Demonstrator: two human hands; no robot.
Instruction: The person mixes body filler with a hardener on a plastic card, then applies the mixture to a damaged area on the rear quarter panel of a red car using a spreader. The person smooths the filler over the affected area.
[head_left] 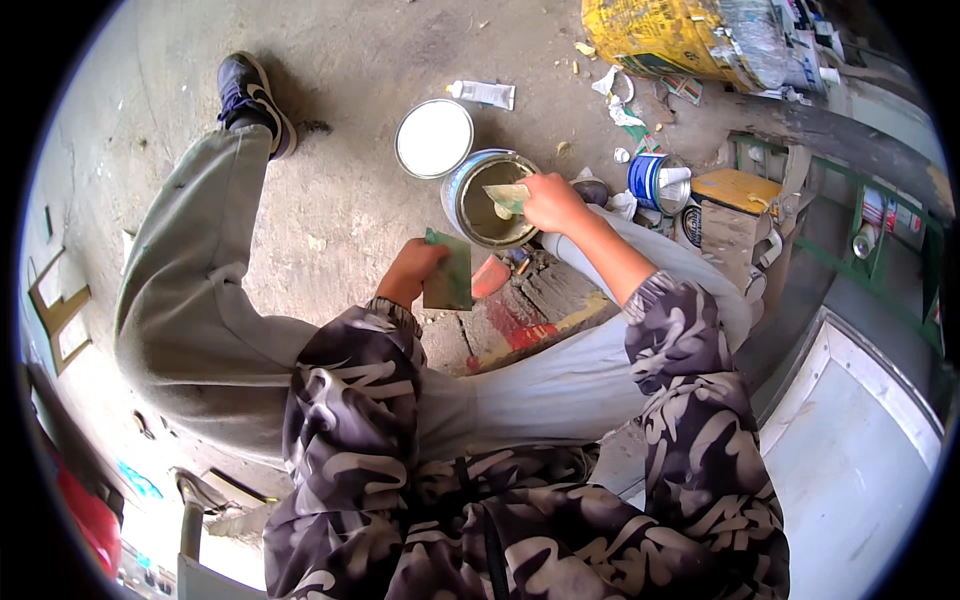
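My left hand [414, 268] grips a greenish flat plate [450, 285], held upright a little left of a pink piece [491, 276] on a paint-stained slab [509, 323] between my legs. My right hand [550, 205] is closed on a small greenish flat scraper [500, 196], held over the mouth of an open metal can [465, 216] with a beige substance inside; some sits on the scraper. A round white lid [433, 136] lies beside the can, with a white tube [483, 93] beyond it.
A yellow bucket [665, 37] lies at top right, near scraps. A blue can [648, 180], a yellow-topped box [730, 187] and a green metal frame [875, 240] stand right. A grey panel [840, 430] is at lower right. My legs [200, 290] spread across the concrete floor [350, 60].
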